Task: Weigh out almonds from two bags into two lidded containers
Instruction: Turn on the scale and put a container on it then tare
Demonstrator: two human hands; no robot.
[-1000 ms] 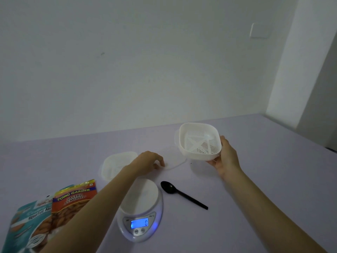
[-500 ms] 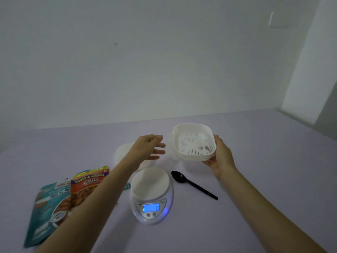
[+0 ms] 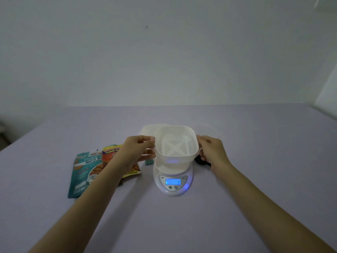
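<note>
The container [image 3: 176, 143] is white, its base patterned with rows of slots around a plain cross — the scale [image 3: 172, 171] is white too, with a blue-lit display [image 3: 172, 182]. The teal bag [image 3: 82, 176] bears white lettering, the orange bag [image 3: 109, 156] yellow letters on purple; the table [image 3: 182, 221] is pale lilac

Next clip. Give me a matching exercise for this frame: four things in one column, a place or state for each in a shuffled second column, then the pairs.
Things
1. slotted white container
2. kitchen scale
3. teal almond bag
4. black spoon

Places and states
A. mostly hidden behind the right hand
B. lies flat, farthest left
C. gripped between the left hand and the right hand
D. display lit blue

Pairs: 1-C; 2-D; 3-B; 4-A
</note>
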